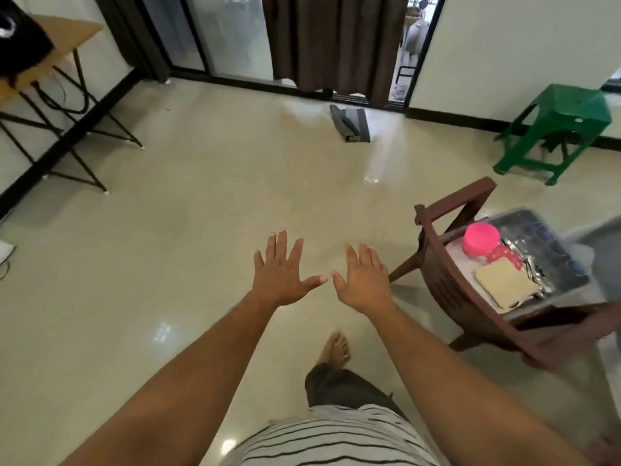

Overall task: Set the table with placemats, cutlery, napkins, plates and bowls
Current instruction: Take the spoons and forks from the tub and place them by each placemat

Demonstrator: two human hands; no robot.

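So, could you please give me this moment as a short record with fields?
left hand: left hand held out in the air, fingers spread, holding nothing
right hand: right hand held out beside it, open, holding nothing
supplies: wooden chair to the right holds a tray with a pink bowl, a beige placemat and shiny cutlery
surroundings: tiled floor, green stool

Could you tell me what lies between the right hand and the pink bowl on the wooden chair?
In the head view, only bare floor and the brown wooden chair's backrest separate the right hand from the pink bowl.
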